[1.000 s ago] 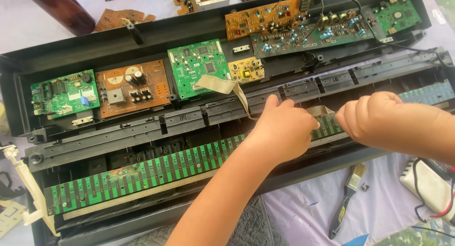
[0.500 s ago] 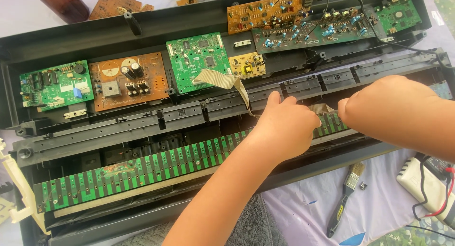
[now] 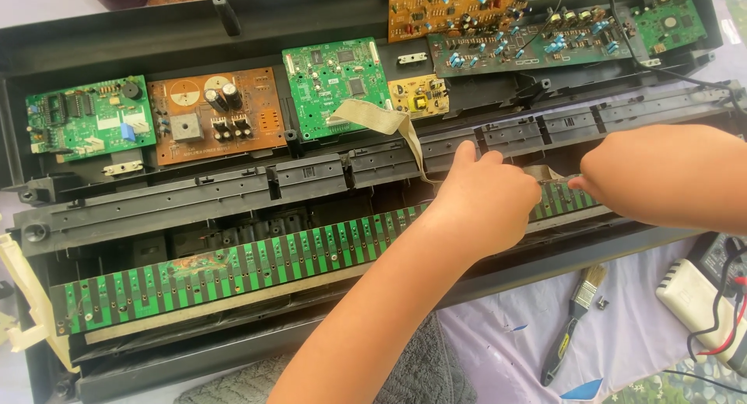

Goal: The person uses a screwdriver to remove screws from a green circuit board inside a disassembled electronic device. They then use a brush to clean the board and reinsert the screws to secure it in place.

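Lying across an opened black keyboard case (image 3: 156,31), a long green contact strip (image 3: 233,268) runs from the lower left up toward the right, under both hands. At the far left of the case sits a small green circuit board (image 3: 85,116), then a brown board (image 3: 214,112), a larger green board (image 3: 334,81) and a small yellow board (image 3: 418,95). A flat grey ribbon cable (image 3: 385,120) leaves the larger green board and drops toward the strip just left of the left hand (image 3: 486,206). That hand rests on the strip, its fingers (image 3: 467,157) curled forward and held close together against the black rail above it; what they grip is hidden. Between the hands a short bit of ribbon end (image 3: 545,172) shows over the strip. The right hand (image 3: 661,174) lies knuckles up, fingertips tucked down at the strip's right end; whether they pinch anything cannot be told. Below, on the pale cloth over the bench (image 3: 513,326), lie a small brush (image 3: 572,322) and a white meter (image 3: 696,295).
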